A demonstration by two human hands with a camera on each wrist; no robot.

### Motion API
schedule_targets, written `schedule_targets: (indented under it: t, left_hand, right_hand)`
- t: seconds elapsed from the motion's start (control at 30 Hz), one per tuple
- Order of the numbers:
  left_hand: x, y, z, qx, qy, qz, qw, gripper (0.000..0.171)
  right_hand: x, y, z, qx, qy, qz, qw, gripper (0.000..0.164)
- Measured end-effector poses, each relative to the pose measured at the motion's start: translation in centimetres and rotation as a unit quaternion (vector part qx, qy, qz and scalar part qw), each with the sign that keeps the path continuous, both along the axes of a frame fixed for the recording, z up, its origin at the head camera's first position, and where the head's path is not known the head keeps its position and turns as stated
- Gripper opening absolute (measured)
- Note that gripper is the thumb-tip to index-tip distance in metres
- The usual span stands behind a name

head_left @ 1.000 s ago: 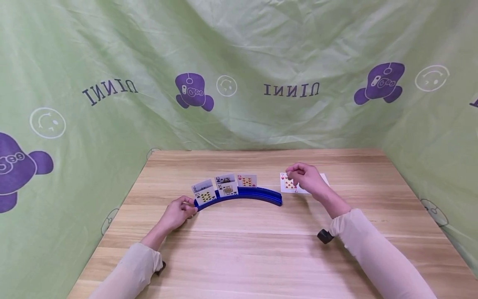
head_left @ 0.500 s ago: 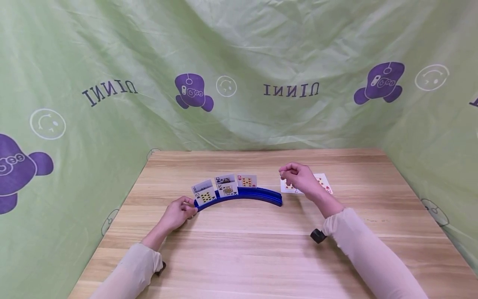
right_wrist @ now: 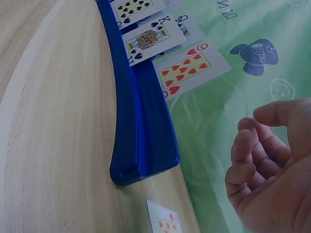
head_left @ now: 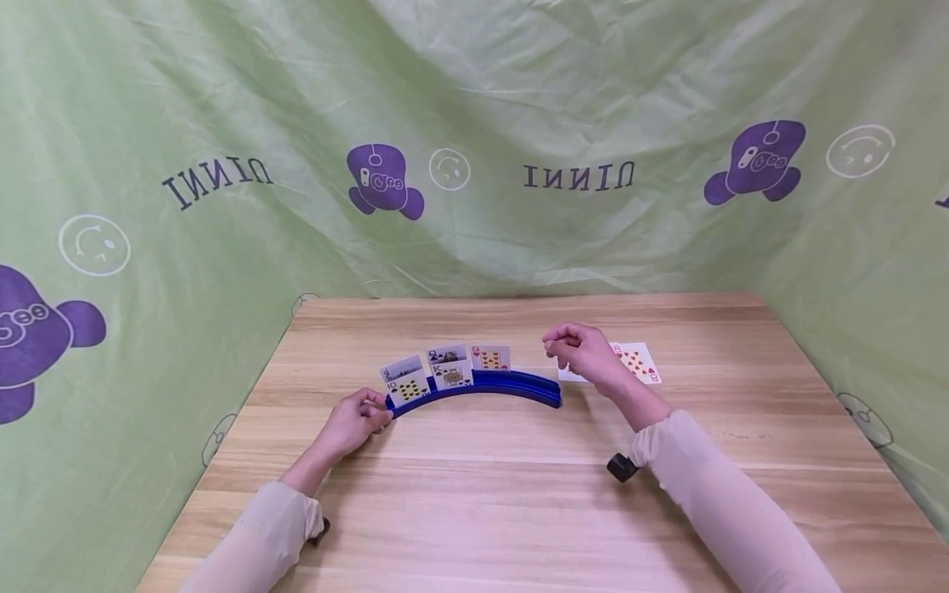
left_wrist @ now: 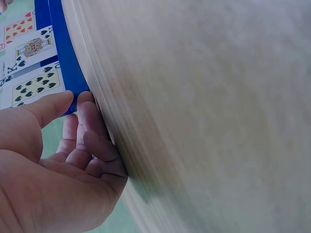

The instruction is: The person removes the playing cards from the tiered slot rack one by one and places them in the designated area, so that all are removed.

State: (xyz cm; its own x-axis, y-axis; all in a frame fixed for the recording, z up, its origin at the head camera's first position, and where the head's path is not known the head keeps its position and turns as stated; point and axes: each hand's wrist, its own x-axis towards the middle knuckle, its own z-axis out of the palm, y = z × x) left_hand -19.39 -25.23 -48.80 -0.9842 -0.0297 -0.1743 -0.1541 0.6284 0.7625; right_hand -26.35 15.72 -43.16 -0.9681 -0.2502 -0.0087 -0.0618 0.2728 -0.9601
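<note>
A curved blue card holder (head_left: 511,381) stands on the table, its left end pinched between thumb and fingers of my left hand (head_left: 356,422). In its left part, the ten of spades (head_left: 409,391) stands before a partly hidden face card (head_left: 400,368). Beside them the king of spades (head_left: 453,375) overlaps a queen (head_left: 447,354). Further right, the nine of hearts (head_left: 491,358) stands in the back slot. My right hand (head_left: 586,356) hovers right of the holder, fingers loosely bent, nothing between thumb and fingertips. Below it lies the seven of hearts (right_wrist: 164,221), mostly hidden in the head view.
An eight of hearts (head_left: 635,363) lies face up on the wooden table (head_left: 474,494), just right of the right hand. A green printed cloth (head_left: 474,231) hangs around the back and sides of the table.
My right hand has moved left from over the cards on the table toward the holder, uncovering the eight of hearts. My left hand and the cards have stayed put.
</note>
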Motion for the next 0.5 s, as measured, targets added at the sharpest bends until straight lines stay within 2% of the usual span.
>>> schedule_targets:
  t: [0.5]
  left_hand:
    - [-0.1, -0.1, 0.2, -0.009, -0.002, -0.001, 1.0, 0.022]
  right_hand:
    - [-0.1, -1.8, -0.1, -0.005, -0.003, 0.022, 1.0, 0.027]
